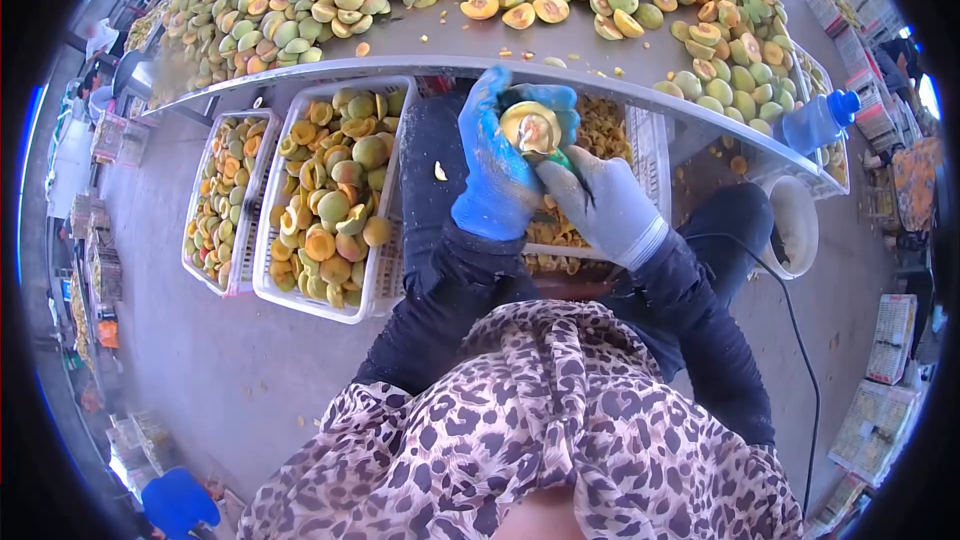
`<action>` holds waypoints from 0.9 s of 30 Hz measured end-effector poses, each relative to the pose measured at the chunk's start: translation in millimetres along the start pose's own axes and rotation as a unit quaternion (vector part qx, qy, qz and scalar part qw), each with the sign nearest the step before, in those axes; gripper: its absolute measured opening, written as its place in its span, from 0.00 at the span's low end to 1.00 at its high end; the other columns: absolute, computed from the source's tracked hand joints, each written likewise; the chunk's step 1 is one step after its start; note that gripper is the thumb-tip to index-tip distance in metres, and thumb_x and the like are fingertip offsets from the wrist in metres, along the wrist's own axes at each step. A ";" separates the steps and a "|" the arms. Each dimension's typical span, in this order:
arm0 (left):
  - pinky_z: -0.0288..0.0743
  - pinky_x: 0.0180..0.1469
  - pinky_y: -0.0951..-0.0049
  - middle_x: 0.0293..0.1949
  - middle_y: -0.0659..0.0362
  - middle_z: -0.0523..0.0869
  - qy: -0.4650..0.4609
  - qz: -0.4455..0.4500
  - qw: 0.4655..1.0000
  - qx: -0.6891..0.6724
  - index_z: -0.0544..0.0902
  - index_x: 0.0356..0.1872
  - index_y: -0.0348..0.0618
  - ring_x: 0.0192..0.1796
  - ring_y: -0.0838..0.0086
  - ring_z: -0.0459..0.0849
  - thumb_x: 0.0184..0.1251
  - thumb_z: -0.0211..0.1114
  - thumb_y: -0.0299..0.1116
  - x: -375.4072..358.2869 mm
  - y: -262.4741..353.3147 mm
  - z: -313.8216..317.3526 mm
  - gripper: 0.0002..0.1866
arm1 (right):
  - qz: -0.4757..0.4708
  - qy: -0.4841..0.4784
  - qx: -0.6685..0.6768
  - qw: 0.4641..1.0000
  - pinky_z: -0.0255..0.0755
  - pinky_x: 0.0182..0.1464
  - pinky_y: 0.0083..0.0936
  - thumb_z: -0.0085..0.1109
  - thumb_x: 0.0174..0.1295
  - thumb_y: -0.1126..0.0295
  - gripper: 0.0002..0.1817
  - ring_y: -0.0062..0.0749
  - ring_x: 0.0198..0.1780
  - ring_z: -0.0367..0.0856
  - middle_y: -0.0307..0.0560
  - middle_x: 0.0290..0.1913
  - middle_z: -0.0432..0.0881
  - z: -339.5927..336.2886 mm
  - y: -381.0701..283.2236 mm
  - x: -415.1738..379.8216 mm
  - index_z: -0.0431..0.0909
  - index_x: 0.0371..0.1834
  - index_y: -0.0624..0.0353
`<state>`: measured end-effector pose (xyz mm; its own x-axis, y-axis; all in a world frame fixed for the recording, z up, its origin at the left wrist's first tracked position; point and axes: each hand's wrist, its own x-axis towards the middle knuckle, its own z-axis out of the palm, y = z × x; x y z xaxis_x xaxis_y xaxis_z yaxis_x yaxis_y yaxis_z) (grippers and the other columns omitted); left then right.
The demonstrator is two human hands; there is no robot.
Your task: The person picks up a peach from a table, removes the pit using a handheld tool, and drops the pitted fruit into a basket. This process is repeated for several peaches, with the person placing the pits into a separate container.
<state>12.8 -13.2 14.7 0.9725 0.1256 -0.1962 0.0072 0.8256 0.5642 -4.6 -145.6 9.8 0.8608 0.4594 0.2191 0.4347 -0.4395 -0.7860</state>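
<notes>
Head view: cups cut fruit [531,128] in left hand [494,178], seemingly for steadiness; pinches green tool [563,160] in right hand [608,202]

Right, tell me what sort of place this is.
Probably a fruit-processing workshop: a big heap of fruit, much of it halved, covers a long table, a white crate beside it holds more, and other crates stand farther off.

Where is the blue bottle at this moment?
In the head view, the blue bottle is on the right, at the worktable's near edge, beside the cut fruit and above the white bucket in the picture.
</notes>
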 end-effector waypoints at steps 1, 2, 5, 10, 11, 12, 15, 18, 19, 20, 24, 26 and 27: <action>0.81 0.36 0.65 0.32 0.51 0.85 0.000 -0.003 1.000 0.000 0.79 0.42 0.34 0.32 0.63 0.84 0.70 0.49 0.47 -2.5 2.4 -1.5 0.22 | -0.005 -0.018 0.009 1.000 0.71 0.26 0.43 0.55 0.66 0.57 0.19 0.56 0.24 0.79 0.63 0.21 0.77 -3.7 1.0 -1.3 0.77 0.34 0.66; 0.81 0.37 0.66 0.31 0.51 0.85 -0.064 0.034 0.993 0.093 0.79 0.41 0.35 0.32 0.63 0.85 0.70 0.51 0.46 -6.2 5.0 -4.5 0.21 | 0.012 -0.044 -0.028 0.999 0.70 0.27 0.42 0.54 0.67 0.58 0.19 0.56 0.25 0.80 0.64 0.22 0.78 -7.9 2.3 -2.9 0.78 0.34 0.66; 0.83 0.38 0.68 0.29 0.52 0.85 -0.135 0.060 0.972 0.184 0.78 0.41 0.36 0.32 0.64 0.86 0.70 0.55 0.46 -2.8 3.9 -9.6 0.20 | 0.059 -0.100 0.050 0.992 0.70 0.27 0.41 0.54 0.67 0.59 0.18 0.54 0.25 0.80 0.64 0.22 0.78 -14.9 0.2 -1.4 0.78 0.35 0.66; 0.81 0.33 0.71 0.32 0.50 0.86 -0.088 0.020 0.978 0.189 0.79 0.42 0.37 0.31 0.67 0.86 0.74 0.47 0.50 3.4 2.1 -10.4 0.23 | 0.030 -0.065 0.027 0.997 0.69 0.26 0.37 0.53 0.68 0.59 0.18 0.48 0.23 0.80 0.60 0.22 0.78 -6.9 6.6 -5.2 0.78 0.38 0.67; 0.83 0.37 0.68 0.29 0.50 0.85 -0.061 0.050 0.986 0.145 0.80 0.35 0.38 0.30 0.63 0.86 0.73 0.49 0.51 -1.5 0.0 -2.9 0.23 | 0.022 -0.056 0.035 0.998 0.69 0.25 0.36 0.52 0.69 0.59 0.18 0.44 0.21 0.80 0.56 0.21 0.79 -2.0 10.4 -6.1 0.78 0.40 0.67; 0.83 0.36 0.68 0.28 0.50 0.86 -0.054 0.068 0.992 0.097 0.80 0.35 0.38 0.30 0.64 0.86 0.73 0.48 0.52 -6.1 -4.8 -0.8 0.25 | 0.112 -0.101 0.165 0.975 0.68 0.25 0.30 0.49 0.70 0.60 0.18 0.32 0.20 0.77 0.46 0.21 0.78 -6.7 -1.2 -5.1 0.78 0.42 0.67; 0.81 0.33 0.70 0.27 0.51 0.86 -0.030 0.129 0.987 0.088 0.80 0.34 0.37 0.29 0.66 0.85 0.72 0.47 0.56 -11.7 3.0 1.7 0.28 | 0.223 -0.202 0.232 0.925 0.66 0.27 0.22 0.47 0.72 0.59 0.19 0.20 0.22 0.72 0.36 0.21 0.75 -24.5 -21.6 -2.5 0.78 0.41 0.67; 0.79 0.30 0.72 0.26 0.51 0.86 -0.099 0.074 0.971 0.203 0.81 0.29 0.37 0.25 0.68 0.83 0.71 0.44 0.59 -7.4 7.8 0.8 0.32 | 0.033 -0.099 0.072 0.992 0.65 0.22 0.19 0.45 0.72 0.56 0.21 0.18 0.18 0.71 0.35 0.20 0.73 -6.4 -5.3 -4.0 0.78 0.42 0.67; 0.78 0.29 0.73 0.26 0.52 0.85 -0.051 0.082 0.981 0.166 0.82 0.26 0.38 0.23 0.68 0.82 0.71 0.45 0.59 -9.2 3.2 3.2 0.33 | 0.042 -0.090 0.065 0.993 0.65 0.22 0.19 0.45 0.72 0.56 0.21 0.18 0.18 0.71 0.35 0.20 0.73 -11.4 -4.0 -5.4 0.78 0.42 0.67; 0.78 0.29 0.73 0.26 0.52 0.85 -0.021 0.083 0.990 0.109 0.82 0.27 0.38 0.24 0.68 0.82 0.71 0.45 0.59 -10.1 -2.1 4.9 0.32 | 0.121 -0.144 0.144 0.971 0.64 0.20 0.19 0.45 0.72 0.56 0.21 0.18 0.16 0.71 0.35 0.19 0.72 -17.3 -14.4 -3.6 0.78 0.40 0.66; 0.83 0.41 0.69 0.38 0.48 0.84 -0.171 0.163 0.964 0.121 0.74 0.53 0.33 0.36 0.68 0.85 0.72 0.51 0.53 -4.5 -11.4 -20.3 0.28 | 0.244 -0.227 0.282 0.900 0.62 0.15 0.19 0.45 0.71 0.51 0.26 0.18 0.13 0.68 0.35 0.16 0.70 -29.7 -14.7 -5.4 0.76 0.31 0.66; 0.82 0.41 0.69 0.38 0.48 0.84 -0.224 0.266 0.906 0.242 0.74 0.52 0.31 0.35 0.67 0.85 0.72 0.52 0.53 -6.0 -9.2 -25.0 0.29 | 0.273 -0.257 0.315 0.872 0.55 0.13 0.18 0.46 0.70 0.49 0.25 0.18 0.10 0.62 0.35 0.13 0.65 -31.6 -13.8 -6.4 0.71 0.28 0.61; 0.81 0.37 0.68 0.33 0.49 0.83 -0.249 0.193 0.917 0.244 0.75 0.50 0.31 0.33 0.66 0.84 0.72 0.52 0.50 -0.5 -3.6 -25.5 0.26 | 0.274 -0.256 0.316 0.872 0.55 0.13 0.18 0.46 0.70 0.49 0.25 0.18 0.10 0.62 0.35 0.13 0.65 -31.8 -14.2 -4.7 0.71 0.28 0.61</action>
<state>6.3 -2.2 -7.7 0.9097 -0.0100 0.4151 -0.3741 0.4137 0.8300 -6.4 -166.1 38.2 0.5928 0.6688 -0.4487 -0.3758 -0.2631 -0.8886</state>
